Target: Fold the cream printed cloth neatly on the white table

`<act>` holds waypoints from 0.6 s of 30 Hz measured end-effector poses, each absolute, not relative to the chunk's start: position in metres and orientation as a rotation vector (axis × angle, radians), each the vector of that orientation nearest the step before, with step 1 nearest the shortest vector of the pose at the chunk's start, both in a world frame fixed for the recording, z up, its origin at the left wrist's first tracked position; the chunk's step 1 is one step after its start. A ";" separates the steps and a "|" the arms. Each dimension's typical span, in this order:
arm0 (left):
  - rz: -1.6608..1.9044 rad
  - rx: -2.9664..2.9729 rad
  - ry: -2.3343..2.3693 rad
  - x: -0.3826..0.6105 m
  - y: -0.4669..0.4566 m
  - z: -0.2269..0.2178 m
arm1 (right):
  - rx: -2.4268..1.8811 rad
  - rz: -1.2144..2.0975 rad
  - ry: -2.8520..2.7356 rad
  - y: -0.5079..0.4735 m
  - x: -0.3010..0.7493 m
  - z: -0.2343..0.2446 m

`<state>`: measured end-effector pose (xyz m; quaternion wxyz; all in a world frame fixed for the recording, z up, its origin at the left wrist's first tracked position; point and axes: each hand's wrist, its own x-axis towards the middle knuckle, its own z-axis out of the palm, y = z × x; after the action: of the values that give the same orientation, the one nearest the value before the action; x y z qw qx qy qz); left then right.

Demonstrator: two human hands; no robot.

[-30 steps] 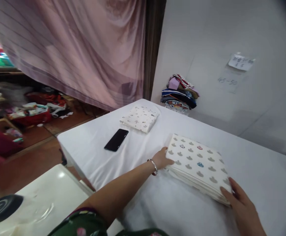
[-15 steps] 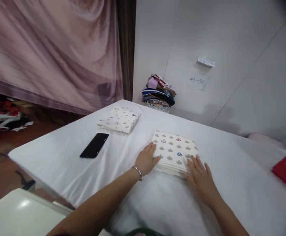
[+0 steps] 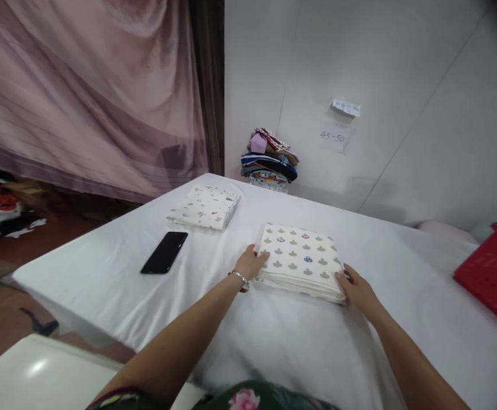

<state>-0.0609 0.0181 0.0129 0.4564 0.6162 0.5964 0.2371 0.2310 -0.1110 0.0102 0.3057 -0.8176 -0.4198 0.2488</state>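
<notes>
A folded cream cloth (image 3: pixel 299 256) printed with grey shapes and a few coloured anchor-like marks lies in front of me on the white-covered table (image 3: pixel 115 273). My left hand (image 3: pixel 250 265), with a bracelet at the wrist, grips its left edge, thumb on top and the other fingers partly hidden at the side. At the near right corner, my right hand (image 3: pixel 357 290) pinches the folded layers between thumb and fingers. The cloth's near edge shows several stacked layers.
Left of the cloth lie a black phone (image 3: pixel 164 253) and another folded printed cloth (image 3: pixel 205 208). A stack of folded fabrics (image 3: pixel 269 159) stands beyond the table by the wall. To the right is a red item (image 3: pixel 493 273); a white chair (image 3: pixel 38 370) is at lower left.
Both hands went from lying flat on the cloth to gripping its left and right sides. The right hand moved outward to the corner. The camera view shifted slightly.
</notes>
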 end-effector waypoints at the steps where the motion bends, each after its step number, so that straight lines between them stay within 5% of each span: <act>1: 0.567 1.492 1.467 -0.060 0.023 0.014 | -2.149 0.728 -1.056 -0.107 0.234 0.010; 18: 0.664 1.357 1.456 -0.092 0.058 0.033 | -1.762 1.264 -1.002 -0.142 0.180 0.027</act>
<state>-0.0923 0.0577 0.0327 0.4984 0.5605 0.6017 0.2745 0.1799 -0.1424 0.0271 0.3676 -0.6860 -0.3901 0.4920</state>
